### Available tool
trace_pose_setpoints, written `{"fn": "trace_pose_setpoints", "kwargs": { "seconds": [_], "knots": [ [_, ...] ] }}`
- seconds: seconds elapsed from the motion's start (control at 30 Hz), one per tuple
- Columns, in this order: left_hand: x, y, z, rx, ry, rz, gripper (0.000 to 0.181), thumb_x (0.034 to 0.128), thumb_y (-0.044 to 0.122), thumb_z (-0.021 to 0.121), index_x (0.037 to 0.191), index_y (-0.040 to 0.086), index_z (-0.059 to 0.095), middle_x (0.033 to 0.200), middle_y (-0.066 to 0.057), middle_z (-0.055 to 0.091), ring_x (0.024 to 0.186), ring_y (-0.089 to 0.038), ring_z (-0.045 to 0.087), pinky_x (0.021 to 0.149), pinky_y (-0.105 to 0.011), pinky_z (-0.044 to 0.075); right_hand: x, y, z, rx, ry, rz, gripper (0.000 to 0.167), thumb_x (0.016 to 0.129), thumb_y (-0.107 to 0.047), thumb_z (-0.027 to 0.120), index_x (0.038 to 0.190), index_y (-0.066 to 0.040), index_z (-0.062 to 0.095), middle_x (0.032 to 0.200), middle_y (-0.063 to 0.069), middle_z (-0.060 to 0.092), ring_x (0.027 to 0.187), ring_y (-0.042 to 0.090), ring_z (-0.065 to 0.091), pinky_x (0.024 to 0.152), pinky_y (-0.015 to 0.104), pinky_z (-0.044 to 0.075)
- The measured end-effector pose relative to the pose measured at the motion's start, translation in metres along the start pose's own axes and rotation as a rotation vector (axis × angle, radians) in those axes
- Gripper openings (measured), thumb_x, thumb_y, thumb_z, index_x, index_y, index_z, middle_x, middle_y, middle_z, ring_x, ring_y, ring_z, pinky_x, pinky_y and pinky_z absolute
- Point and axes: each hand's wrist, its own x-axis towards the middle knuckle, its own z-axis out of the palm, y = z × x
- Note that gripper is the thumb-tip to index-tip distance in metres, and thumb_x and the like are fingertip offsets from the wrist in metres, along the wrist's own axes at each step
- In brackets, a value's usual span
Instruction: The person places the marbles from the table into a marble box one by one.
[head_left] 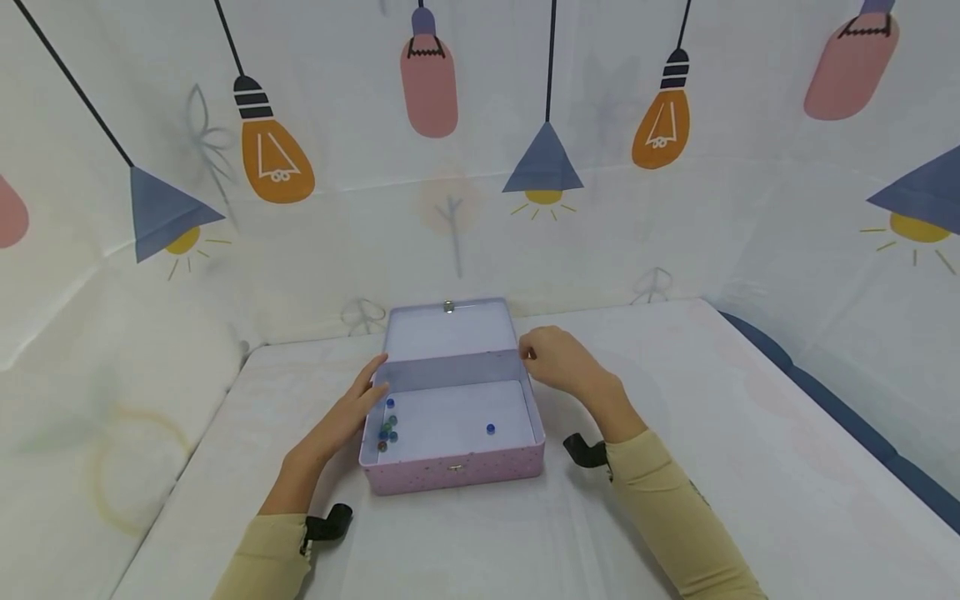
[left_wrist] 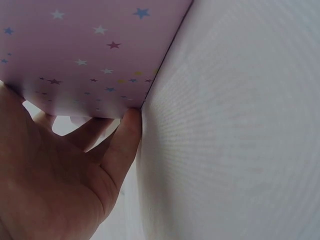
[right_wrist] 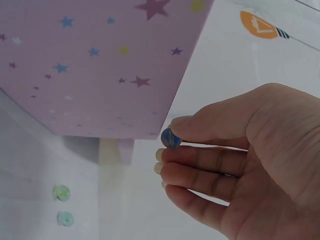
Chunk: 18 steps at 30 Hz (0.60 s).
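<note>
An open pink tin box [head_left: 450, 475] with a star pattern stands on the white table, its lid tipped back. Several marbles lie in its left part, and one blue marble [head_left: 491, 429] lies toward the right. At the box's left side is my left hand [head_left: 341, 425], its fingers on the wall and rim; the left wrist view shows this hand [left_wrist: 65, 170] against the starred side [left_wrist: 95, 60]. My right hand [head_left: 562, 362], by the box's back right corner, pinches a blue marble [right_wrist: 171, 138] between thumb and fingers, just outside the starred wall [right_wrist: 115, 65] in the right wrist view.
Two greenish marbles [right_wrist: 62, 193] rest on the white surface beyond the box in the right wrist view. A white curtain [head_left: 480, 233] printed with lamps and bulbs hangs behind and around the table [head_left: 675, 400]. Dark blue padding [head_left: 840, 408] runs along the right edge.
</note>
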Motion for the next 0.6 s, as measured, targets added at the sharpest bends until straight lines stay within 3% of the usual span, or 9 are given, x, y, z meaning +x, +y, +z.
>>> {"fn": "trace_pose_setpoints", "kwargs": {
  "seconds": [0.27,0.43,0.6],
  "knots": [
    [0.000,-0.002,0.001,0.005,0.001,-0.010,0.061,0.1060,0.047,0.035,0.157,0.045,0.003,0.170,-0.003,-0.006,0.154,-0.046,0.001,0.115,-0.071,0.019,0.001,-0.011,0.007,0.025,0.007,-0.085,0.014,0.094,-0.008,0.060,0.101,-0.006,0.073,0.094,0.003,0.070,0.084,0.015,0.060,0.078,0.032,0.055],
    [0.001,-0.002,0.001,0.005,0.002,-0.012,0.061,0.1059,0.048,0.035,0.157,0.045,0.003,0.170,-0.004,-0.005,0.153,-0.047,0.002,0.114,-0.072,0.020,0.003,-0.019,0.015,0.003,0.008,-0.155,0.011,0.094,-0.008,0.062,0.096,-0.009,0.072,0.088,-0.001,0.067,0.080,0.012,0.056,0.075,0.028,0.052],
    [0.002,-0.003,0.001,0.009,0.004,-0.010,0.061,0.1061,0.048,0.034,0.158,0.044,0.002,0.169,-0.006,-0.005,0.153,-0.047,0.003,0.114,-0.071,0.021,0.005,-0.024,0.024,-0.019,-0.032,-0.165,0.012,0.093,-0.007,0.061,0.096,-0.009,0.073,0.089,-0.001,0.068,0.081,0.011,0.057,0.075,0.029,0.052]
  ]
}}
